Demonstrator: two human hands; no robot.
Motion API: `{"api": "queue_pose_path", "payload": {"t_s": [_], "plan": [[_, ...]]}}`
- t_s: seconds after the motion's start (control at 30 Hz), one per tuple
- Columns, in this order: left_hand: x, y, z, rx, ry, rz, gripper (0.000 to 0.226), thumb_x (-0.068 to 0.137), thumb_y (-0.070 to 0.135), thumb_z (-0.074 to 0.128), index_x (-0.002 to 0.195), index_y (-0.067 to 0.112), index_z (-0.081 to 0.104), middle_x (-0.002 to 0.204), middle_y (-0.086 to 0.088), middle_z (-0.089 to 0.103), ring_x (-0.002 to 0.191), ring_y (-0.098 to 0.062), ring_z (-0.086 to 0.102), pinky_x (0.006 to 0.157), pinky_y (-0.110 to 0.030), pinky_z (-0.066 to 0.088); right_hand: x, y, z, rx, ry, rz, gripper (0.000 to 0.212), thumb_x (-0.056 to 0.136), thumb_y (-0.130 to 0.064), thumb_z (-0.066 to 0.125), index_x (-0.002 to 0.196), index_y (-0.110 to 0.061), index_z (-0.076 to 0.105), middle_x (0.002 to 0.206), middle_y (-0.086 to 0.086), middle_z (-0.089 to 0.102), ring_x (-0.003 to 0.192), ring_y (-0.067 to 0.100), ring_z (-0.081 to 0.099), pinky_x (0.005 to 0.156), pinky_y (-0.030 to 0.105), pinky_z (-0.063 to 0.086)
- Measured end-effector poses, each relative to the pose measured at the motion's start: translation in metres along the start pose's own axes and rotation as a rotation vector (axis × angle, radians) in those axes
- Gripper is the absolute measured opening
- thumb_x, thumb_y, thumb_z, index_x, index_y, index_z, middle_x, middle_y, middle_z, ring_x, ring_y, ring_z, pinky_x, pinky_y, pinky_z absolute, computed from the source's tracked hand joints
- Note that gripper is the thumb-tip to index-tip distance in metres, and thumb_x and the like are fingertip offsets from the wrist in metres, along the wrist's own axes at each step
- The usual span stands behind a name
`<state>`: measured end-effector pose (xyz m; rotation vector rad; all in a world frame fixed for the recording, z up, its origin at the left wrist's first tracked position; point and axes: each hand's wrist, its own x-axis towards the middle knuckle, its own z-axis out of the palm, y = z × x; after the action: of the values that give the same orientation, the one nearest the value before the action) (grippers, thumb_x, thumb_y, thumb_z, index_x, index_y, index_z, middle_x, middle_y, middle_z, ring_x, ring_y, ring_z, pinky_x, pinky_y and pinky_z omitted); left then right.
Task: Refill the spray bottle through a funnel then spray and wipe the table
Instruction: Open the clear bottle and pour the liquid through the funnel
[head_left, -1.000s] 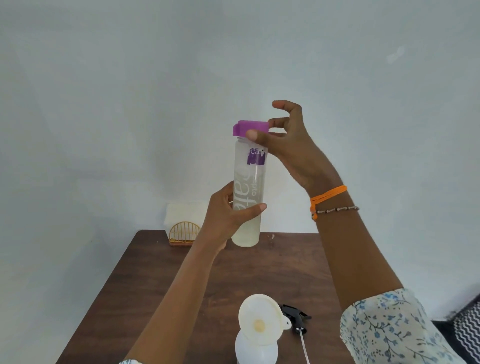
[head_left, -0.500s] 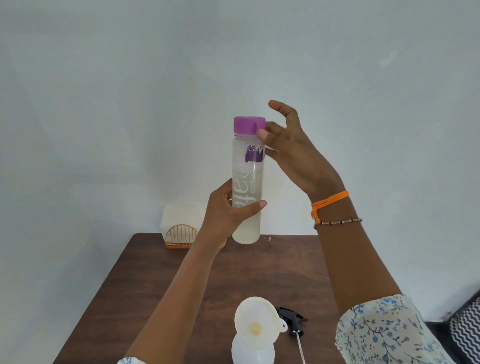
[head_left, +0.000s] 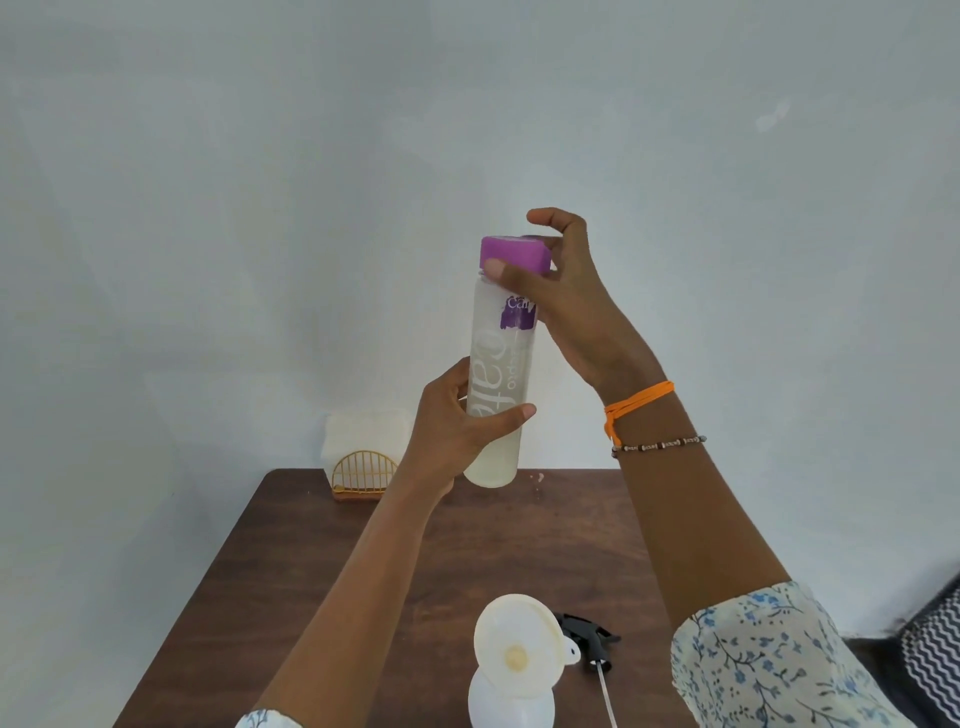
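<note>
I hold a tall frosted bottle (head_left: 500, 374) upright in the air above the far end of the table. My left hand (head_left: 452, 431) grips its lower part, where some pale liquid shows. My right hand (head_left: 563, 296) pinches the purple cap (head_left: 514, 253) at the top, thumb in front and fingers behind. Near the table's front edge stands the white spray bottle (head_left: 506, 701) with a cream funnel (head_left: 519, 647) in its neck. The black spray head (head_left: 589, 636) with its dip tube lies on the table just right of it.
The brown wooden table (head_left: 322, 587) stands against a plain white wall. A gold wire holder with white napkins (head_left: 363, 457) sits at its far left corner. A zigzag-patterned cushion (head_left: 935, 654) shows at the lower right edge.
My right hand has turned on the purple cap, its thumb now across the cap's front. The bottle has barely moved in my left hand.
</note>
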<state>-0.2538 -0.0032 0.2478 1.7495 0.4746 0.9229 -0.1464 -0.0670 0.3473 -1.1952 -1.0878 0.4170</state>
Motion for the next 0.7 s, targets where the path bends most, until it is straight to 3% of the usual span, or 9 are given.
{"api": "queue_pose_path", "payload": {"t_s": [0.07,0.2,0.3,0.4,0.47,0.53,0.6,0.7], "plan": [[0.000,-0.002,0.001,0.002,0.005,-0.010,0.044,0.072,0.027,0.079,0.110,0.026,0.054,0.101,0.009,0.064,0.090,-0.012,0.063,0.070,-0.017,0.051,0.002,0.001,0.002,-0.039,0.061,-0.034,0.061,0.079,-0.015,0.073,0.124,-0.020,0.032,0.103,0.007,0.052,0.088,0.015,0.058,0.074,0.019,0.052],[0.000,-0.004,0.000,-0.015,-0.003,-0.012,0.046,0.072,0.026,0.079,0.112,0.023,0.055,0.106,0.003,0.065,0.093,-0.016,0.064,0.075,-0.022,0.053,0.003,0.004,-0.010,0.206,-0.105,0.047,0.052,0.084,-0.013,0.065,0.126,-0.020,0.036,0.105,0.006,0.063,0.094,0.017,0.061,0.089,0.033,0.049],[0.000,-0.006,-0.001,0.005,-0.007,-0.014,0.046,0.073,0.027,0.078,0.111,0.025,0.053,0.105,0.006,0.063,0.091,-0.012,0.062,0.070,-0.016,0.049,0.003,0.006,-0.007,0.077,-0.086,0.039,0.063,0.078,-0.015,0.071,0.126,-0.024,0.031,0.117,0.006,0.055,0.096,0.018,0.060,0.086,0.031,0.051],[0.001,-0.008,0.001,0.027,-0.004,-0.017,0.047,0.073,0.028,0.078,0.112,0.025,0.051,0.105,0.008,0.061,0.089,-0.010,0.061,0.070,-0.014,0.048,0.005,0.009,0.000,-0.069,0.054,0.012,0.066,0.075,-0.013,0.076,0.120,-0.024,0.030,0.108,0.006,0.051,0.089,0.017,0.058,0.075,0.024,0.053],[0.000,-0.009,0.002,0.004,-0.015,-0.016,0.046,0.073,0.026,0.079,0.111,0.024,0.054,0.103,0.008,0.063,0.089,-0.010,0.062,0.068,-0.014,0.050,0.004,0.010,-0.002,0.021,0.005,0.033,0.060,0.077,-0.007,0.073,0.118,-0.023,0.033,0.109,0.014,0.054,0.091,0.022,0.057,0.076,0.025,0.052],[-0.001,-0.009,0.001,-0.025,-0.028,-0.015,0.041,0.072,0.022,0.080,0.105,0.026,0.057,0.098,0.010,0.066,0.088,-0.009,0.064,0.064,-0.012,0.052,0.004,0.010,-0.006,0.263,-0.112,0.088,0.051,0.076,-0.006,0.060,0.118,-0.024,0.036,0.117,0.022,0.052,0.094,0.026,0.055,0.080,0.029,0.051],[-0.001,-0.009,0.002,-0.035,-0.028,-0.006,0.038,0.071,0.021,0.080,0.097,0.033,0.055,0.094,0.017,0.064,0.084,-0.005,0.064,0.061,-0.008,0.050,0.004,0.010,-0.004,0.351,-0.124,0.095,0.054,0.073,-0.010,0.056,0.121,-0.025,0.035,0.121,0.015,0.047,0.097,0.023,0.055,0.080,0.028,0.050],[-0.001,-0.008,0.003,0.002,-0.016,0.002,0.041,0.073,0.024,0.079,0.100,0.035,0.050,0.091,0.024,0.057,0.081,-0.001,0.059,0.057,-0.001,0.045,0.003,0.008,0.005,-0.003,0.083,0.022,0.072,0.073,-0.016,0.078,0.124,-0.024,0.028,0.111,0.003,0.046,0.089,0.014,0.057,0.070,0.020,0.053]]}}
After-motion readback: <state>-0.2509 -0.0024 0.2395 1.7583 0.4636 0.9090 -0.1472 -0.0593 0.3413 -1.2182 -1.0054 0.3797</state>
